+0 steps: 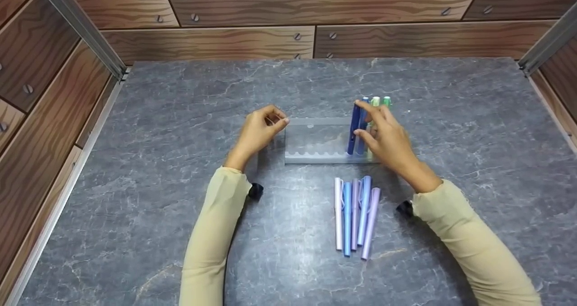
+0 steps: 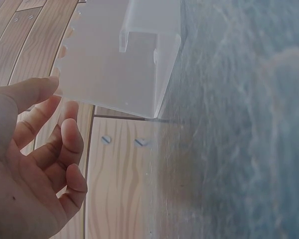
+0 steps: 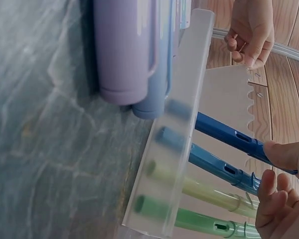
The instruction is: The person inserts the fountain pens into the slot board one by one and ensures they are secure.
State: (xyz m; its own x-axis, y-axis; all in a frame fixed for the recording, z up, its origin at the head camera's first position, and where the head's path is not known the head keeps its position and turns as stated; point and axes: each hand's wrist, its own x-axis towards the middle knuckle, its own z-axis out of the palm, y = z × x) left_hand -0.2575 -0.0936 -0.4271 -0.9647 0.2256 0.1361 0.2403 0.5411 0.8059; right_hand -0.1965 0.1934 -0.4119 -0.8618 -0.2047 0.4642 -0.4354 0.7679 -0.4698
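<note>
My left hand pinches the upper left corner of a clear plastic pen rack with a scalloped edge, between thumb and index finger. My right hand holds a dark blue pen near its upper end, the lower end sitting behind the rack's front lip. Beside it in the rack stand a blue pen, a yellow-green pen and a green pen, partly covered by the right hand in the head view. The left wrist view shows the rack's folded front lip from the side.
Several pens lie side by side in front of the rack, among them a pale pink pen, a blue pen and a lilac pen. All rest on a grey marbled table. Wood-patterned panels and metal posts border it.
</note>
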